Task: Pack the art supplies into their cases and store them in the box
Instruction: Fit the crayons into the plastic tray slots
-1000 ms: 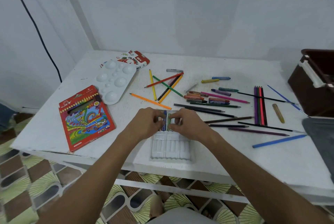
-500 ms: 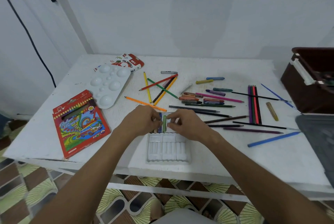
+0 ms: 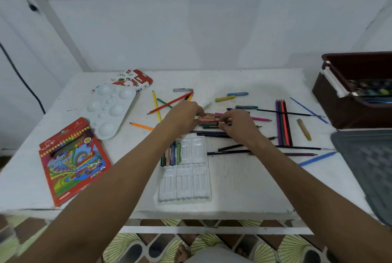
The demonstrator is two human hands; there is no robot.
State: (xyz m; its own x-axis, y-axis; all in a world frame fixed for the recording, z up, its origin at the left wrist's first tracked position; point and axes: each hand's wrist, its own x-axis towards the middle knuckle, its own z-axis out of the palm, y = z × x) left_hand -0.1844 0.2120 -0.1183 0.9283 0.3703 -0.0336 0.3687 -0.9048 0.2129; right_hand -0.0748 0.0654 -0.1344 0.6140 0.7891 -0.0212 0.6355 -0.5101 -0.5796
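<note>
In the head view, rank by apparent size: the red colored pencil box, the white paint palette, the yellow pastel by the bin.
1. red colored pencil box, though nearer the camera
2. white paint palette
3. yellow pastel

Lighting: soft, even, fairly bright; no glare. Shadows: faint, short, beneath both forearms on the white table (image 3: 244,188). Image: strong wide-angle bending at the edges; motion smear at lower left corner; centre moderately sharp, fine detail soft.

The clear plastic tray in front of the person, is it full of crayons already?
No. The clear plastic tray holds only a few crayons in its far left slots, and the other slots show bare plastic.
</note>
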